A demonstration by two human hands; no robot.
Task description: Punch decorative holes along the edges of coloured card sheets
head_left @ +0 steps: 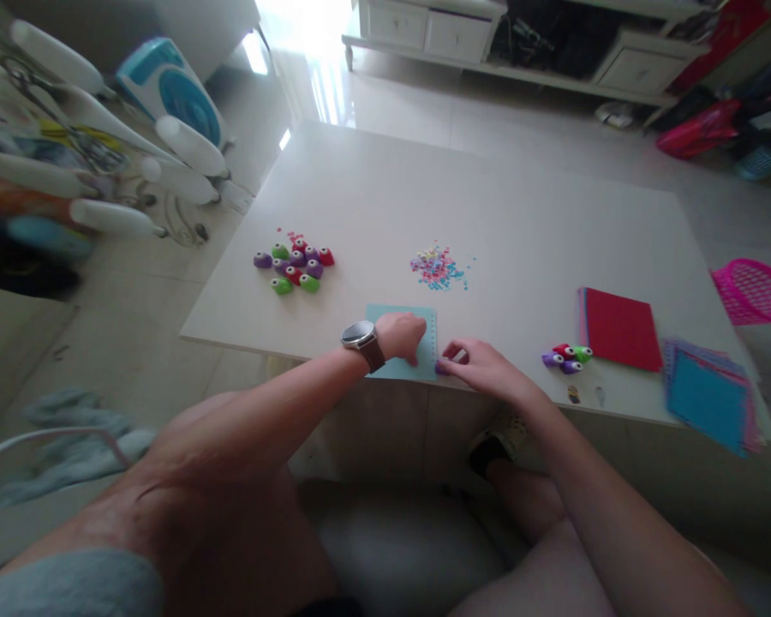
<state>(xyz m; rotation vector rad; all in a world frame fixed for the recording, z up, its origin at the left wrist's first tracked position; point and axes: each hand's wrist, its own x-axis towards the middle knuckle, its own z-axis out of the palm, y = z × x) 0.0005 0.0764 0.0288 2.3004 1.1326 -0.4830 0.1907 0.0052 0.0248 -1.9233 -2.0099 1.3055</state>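
Note:
A light blue sheet of paper (391, 313) lies at the near edge of the table, a row of small punched holes along its right side. My left hand (402, 334), with a watch on the wrist, presses on this sheet with bent fingers and holds it down; the fingertips are partly hidden. At the sheet's lower right edge, my right hand (481, 364) is closed around a small purple paper punch (441, 367), mostly covered by the fingers. Beyond the sheet lies a pile of tiny coloured paper bits (438, 267).
Several coloured punches (295, 266) cluster at the left, more punches (565, 358) at the right. Near these are a stack of red sheets (620, 330) and blue sheets (707, 398) overhanging the table (520, 197). A pink basket (755, 291) stands beyond the right edge.

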